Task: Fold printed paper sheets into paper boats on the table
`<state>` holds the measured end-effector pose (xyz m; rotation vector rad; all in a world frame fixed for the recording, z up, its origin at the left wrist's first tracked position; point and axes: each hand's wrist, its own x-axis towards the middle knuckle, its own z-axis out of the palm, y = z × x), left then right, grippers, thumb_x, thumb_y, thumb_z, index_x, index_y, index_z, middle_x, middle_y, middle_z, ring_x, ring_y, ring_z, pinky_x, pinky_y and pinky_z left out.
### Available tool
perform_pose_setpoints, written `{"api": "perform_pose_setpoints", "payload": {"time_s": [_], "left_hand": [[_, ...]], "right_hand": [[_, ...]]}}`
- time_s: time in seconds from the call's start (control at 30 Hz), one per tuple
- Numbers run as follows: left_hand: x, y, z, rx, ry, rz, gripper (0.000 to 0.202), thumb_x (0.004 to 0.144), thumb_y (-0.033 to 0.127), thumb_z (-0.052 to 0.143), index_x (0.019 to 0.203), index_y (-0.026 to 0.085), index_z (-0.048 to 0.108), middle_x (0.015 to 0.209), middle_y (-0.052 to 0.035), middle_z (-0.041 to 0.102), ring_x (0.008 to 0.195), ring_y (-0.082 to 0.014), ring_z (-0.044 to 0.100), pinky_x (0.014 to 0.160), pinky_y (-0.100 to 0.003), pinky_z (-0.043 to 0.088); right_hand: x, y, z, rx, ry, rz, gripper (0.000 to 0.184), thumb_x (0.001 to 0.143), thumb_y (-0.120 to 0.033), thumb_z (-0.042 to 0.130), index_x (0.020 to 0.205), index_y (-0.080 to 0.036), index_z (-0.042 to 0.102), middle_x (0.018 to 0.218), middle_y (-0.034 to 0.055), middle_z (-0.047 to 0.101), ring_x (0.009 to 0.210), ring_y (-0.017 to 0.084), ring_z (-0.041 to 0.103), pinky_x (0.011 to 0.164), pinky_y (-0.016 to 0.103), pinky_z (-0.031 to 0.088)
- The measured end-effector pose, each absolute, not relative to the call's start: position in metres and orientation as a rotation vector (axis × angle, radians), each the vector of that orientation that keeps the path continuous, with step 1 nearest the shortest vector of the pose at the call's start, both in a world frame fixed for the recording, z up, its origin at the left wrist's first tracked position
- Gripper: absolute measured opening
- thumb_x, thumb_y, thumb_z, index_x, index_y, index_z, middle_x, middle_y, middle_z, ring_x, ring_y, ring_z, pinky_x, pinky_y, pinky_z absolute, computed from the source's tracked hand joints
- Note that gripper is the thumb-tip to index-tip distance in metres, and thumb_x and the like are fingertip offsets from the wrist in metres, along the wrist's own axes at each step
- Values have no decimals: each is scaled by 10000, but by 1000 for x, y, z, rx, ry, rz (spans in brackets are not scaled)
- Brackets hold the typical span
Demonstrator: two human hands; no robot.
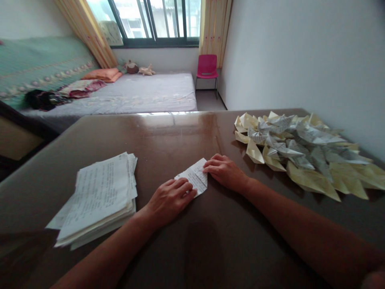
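A small printed sheet of paper (192, 175), folded with slanted creases, lies on the brown table in front of me. My left hand (171, 196) presses on its lower left part, the fingers bent and close together. At the upper right edge of the sheet, my right hand (226, 172) grips the paper with its fingers together; the thumb is hidden. To the left lies an uneven stack of printed sheets (96, 196). Folded paper boats (288, 148), some yellowish and some printed white, are heaped on the right.
The glossy brown table (156, 140) ends before a bed (150, 92), which bears cushions, cloth and soft toys. A pink chair (207, 67) stands by the far wall below a window (156, 20). A white wall (285, 56) runs close along the right side.
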<state>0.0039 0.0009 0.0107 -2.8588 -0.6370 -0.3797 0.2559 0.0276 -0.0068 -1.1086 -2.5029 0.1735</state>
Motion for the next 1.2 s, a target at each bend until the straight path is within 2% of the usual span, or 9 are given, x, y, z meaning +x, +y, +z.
{"api": "perform_pose_setpoints", "payload": {"time_s": [0.17,0.33,0.47,0.6,0.73,0.93,1.2], "left_hand": [[9,-3,5,-3009,-775,-390,216,954,261,447,1061,246,634,919,-18,659,904,-159,596,733,-271,490],[10,7,0,-3114,-1294,-562,214,939,329,477,959,228,664,909,-20,676,884,-148,585,765,-257,479],[16,12,-4,-3011,-1634,-553,204,913,356,502,894,217,651,812,-4,652,750,-141,589,669,-250,448],[21,14,-5,-2929,-1711,-492,189,893,371,515,873,218,625,773,9,645,675,-136,582,625,-247,411],[23,14,-4,-2902,-1716,-467,194,897,389,503,884,220,598,795,7,659,703,-147,596,637,-253,402],[25,14,-2,-2894,-1827,-483,210,901,408,493,1017,246,558,779,34,652,689,-146,604,621,-248,402],[24,14,-7,-2887,-1731,-514,229,882,357,523,1080,245,551,786,31,643,699,-140,604,640,-246,434]], "right_hand": [[250,15,0,-1015,-2534,369,190,877,-215,578,1033,-200,685,1025,56,654,969,170,525,890,327,423],[251,16,-1,-989,-2461,613,144,875,-219,591,967,-199,699,972,51,640,931,151,558,844,284,449],[252,17,-1,-984,-2435,696,136,874,-179,574,927,-191,698,946,47,650,914,147,575,819,267,451],[250,15,1,-1009,-2446,693,138,867,-166,567,939,-188,683,953,46,655,912,151,577,815,269,446],[251,13,6,-1031,-2477,639,232,866,-174,568,1083,-197,649,992,50,660,917,159,576,823,279,439],[253,9,18,-957,-2605,556,397,913,-192,506,1298,-279,549,1051,45,662,945,158,568,860,293,436],[251,7,14,-925,-2702,439,372,897,-152,506,1221,-290,625,999,63,632,929,157,526,863,303,433]]}}
